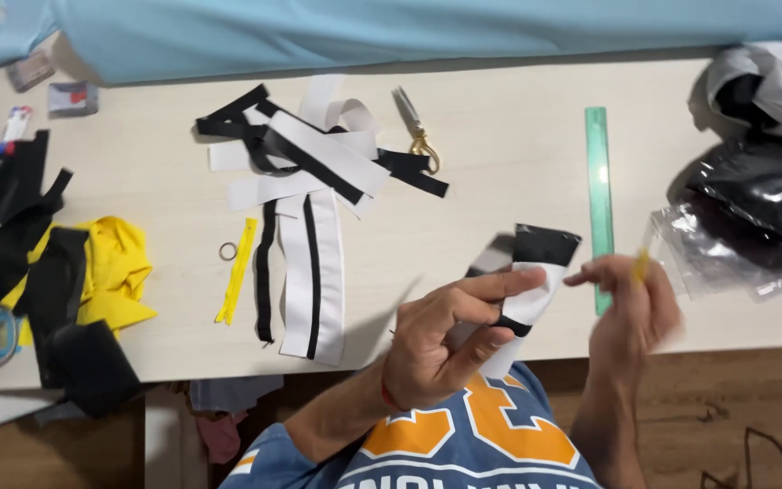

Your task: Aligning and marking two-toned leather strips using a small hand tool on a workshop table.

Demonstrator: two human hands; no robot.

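Above the table edge, left hand (441, 340) pinches a black-and-white fabric strip (529, 281), long axis tilted upright; right hand (631, 308), just beside it, nips a small yellow piece (642, 263).

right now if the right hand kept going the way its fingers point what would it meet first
Probably the black and white fabric strip held by the left hand; the right hand points left toward it, though depth is unclear.
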